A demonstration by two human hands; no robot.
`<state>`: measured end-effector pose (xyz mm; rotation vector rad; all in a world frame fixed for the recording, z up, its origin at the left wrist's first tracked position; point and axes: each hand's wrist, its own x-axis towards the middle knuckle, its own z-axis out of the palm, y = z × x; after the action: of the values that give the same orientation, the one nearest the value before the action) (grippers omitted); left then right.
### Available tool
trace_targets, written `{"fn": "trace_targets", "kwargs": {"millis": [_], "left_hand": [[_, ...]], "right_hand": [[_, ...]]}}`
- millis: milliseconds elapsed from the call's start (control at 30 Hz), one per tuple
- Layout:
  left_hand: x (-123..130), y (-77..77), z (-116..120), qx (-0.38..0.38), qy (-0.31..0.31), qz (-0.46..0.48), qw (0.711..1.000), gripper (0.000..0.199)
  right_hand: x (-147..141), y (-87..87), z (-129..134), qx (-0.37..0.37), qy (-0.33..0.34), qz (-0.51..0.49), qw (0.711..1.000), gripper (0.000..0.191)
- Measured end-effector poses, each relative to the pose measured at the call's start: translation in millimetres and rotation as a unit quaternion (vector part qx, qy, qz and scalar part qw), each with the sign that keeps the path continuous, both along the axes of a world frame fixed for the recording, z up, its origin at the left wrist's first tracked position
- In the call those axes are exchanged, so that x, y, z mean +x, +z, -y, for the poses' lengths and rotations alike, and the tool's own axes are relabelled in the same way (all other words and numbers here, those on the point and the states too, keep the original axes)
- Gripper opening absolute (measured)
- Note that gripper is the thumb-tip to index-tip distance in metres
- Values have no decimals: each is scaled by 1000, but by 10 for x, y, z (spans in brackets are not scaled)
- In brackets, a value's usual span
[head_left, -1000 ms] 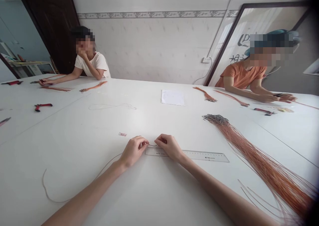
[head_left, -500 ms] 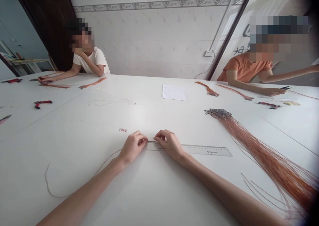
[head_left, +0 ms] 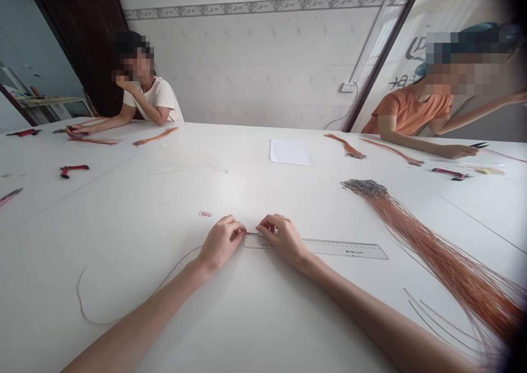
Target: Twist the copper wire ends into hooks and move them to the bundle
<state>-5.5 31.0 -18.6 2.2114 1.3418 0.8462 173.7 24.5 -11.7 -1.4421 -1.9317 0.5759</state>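
- Left hand (head_left: 220, 245) and right hand (head_left: 284, 241): fingers closed, pinching a thin brown cord (head_left: 252, 233) between them.
- Cord position: just above the end of a clear plastic ruler (head_left: 346, 248); its tail trails left across the white table (head_left: 123, 208).
- Risk: a loosened pinch lets the cord slip.
- Risk: the tail snags, tugging the cord out of line.
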Motion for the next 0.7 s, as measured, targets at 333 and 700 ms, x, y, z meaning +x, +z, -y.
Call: {"fn": "trace_targets", "kwargs": {"millis": [333, 700], "left_hand": [[2, 29, 58, 52, -8, -37, 998, 16], [0, 28, 81, 120, -17, -31, 992, 15]], "right_hand": [[-14, 28, -11, -45, -7, -42, 998, 23], [38, 901, 917, 266, 115, 331, 898, 16]]}}
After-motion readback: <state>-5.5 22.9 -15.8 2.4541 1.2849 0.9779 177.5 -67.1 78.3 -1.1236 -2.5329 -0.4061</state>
